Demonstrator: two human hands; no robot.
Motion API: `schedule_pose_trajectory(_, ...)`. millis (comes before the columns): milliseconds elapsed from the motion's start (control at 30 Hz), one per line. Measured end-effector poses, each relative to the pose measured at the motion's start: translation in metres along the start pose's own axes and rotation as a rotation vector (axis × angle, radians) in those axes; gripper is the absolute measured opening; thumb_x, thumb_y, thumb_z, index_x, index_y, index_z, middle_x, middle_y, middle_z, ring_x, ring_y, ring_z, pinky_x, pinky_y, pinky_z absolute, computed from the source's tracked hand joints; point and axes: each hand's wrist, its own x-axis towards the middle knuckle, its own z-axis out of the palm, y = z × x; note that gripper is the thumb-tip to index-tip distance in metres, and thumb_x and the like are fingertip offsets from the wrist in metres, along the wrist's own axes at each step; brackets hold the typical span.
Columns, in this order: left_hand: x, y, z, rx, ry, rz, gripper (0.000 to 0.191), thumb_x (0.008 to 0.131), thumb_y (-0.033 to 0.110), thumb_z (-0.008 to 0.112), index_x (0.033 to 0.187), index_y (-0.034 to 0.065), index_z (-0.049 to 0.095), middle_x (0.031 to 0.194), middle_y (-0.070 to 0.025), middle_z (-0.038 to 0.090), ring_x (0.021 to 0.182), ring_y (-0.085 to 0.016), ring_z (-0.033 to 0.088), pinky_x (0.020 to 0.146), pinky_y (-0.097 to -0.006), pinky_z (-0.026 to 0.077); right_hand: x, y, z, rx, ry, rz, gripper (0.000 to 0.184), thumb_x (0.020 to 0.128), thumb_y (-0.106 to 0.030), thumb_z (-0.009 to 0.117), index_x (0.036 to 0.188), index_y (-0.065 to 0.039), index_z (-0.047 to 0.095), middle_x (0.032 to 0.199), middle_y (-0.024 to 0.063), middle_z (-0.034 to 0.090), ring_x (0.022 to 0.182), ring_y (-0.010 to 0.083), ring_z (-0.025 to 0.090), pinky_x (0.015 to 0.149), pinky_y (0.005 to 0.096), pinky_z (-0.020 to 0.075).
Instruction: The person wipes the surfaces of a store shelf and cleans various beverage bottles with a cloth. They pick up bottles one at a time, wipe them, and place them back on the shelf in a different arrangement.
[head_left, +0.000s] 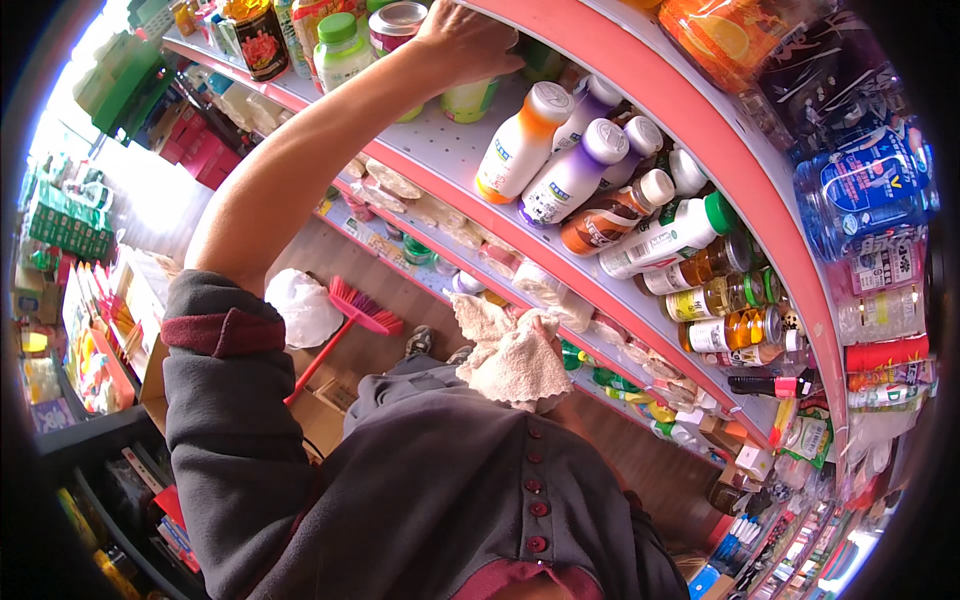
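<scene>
My left hand (474, 43) reaches in over a perforated shelf (431, 142), beneath the pink edge of the shelf above. Its fingers curl down just above a yellow-green container (469, 101); whether they grip it is hidden. A beige terry cloth (517, 360) hangs bunched in my right hand (546, 324), which it mostly covers, in front of my torso. To the right of my left hand stand a white bottle with an orange cap band (517, 146), a purple-and-white bottle (574, 172) and a brown Nescafé bottle (615, 214).
A green-lidded jar (341, 52) stands left of my forearm. Glass jars (727, 330) line the shelf's right part. Lower shelves hold wrapped packs (450, 225). A red broom (364, 304) and a white plastic bag (300, 307) are on the floor. Drink bottles (862, 187) fill the upper shelf.
</scene>
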Motion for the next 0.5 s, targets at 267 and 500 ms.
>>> schedule_pose_trajectory(267,-0.029,0.020,-0.074,0.120,-0.015,0.023,0.056,0.078,0.039,0.073,0.125,0.0108,0.059,0.125,-0.0162,0.059,0.115,-0.036,0.055,0.097,-0.0460,0.044,-0.007,-0.008,0.027,0.108,-0.104,0.008,0.029,0.101,-0.036,0.052,0.114,-0.009,0.052,0.094,0.0102,0.064,0.078,0.0222,0.067,0.068,0.0371,0.0577)
schedule_pose_trajectory(500,-0.115,0.062,-0.147,-0.138,0.171,-0.431,0.047,0.066,0.025,0.082,0.105,0.0059,0.065,0.097,-0.0107,0.064,0.088,-0.027,0.067,0.080,-0.0358,0.052,0.016,-0.026,0.057,-0.225,-0.083,-0.260,0.022,0.100,-0.023,0.056,0.111,-0.005,0.052,0.092,0.0060,0.061,0.079,0.0136,0.061,0.073,0.0277,0.0527)
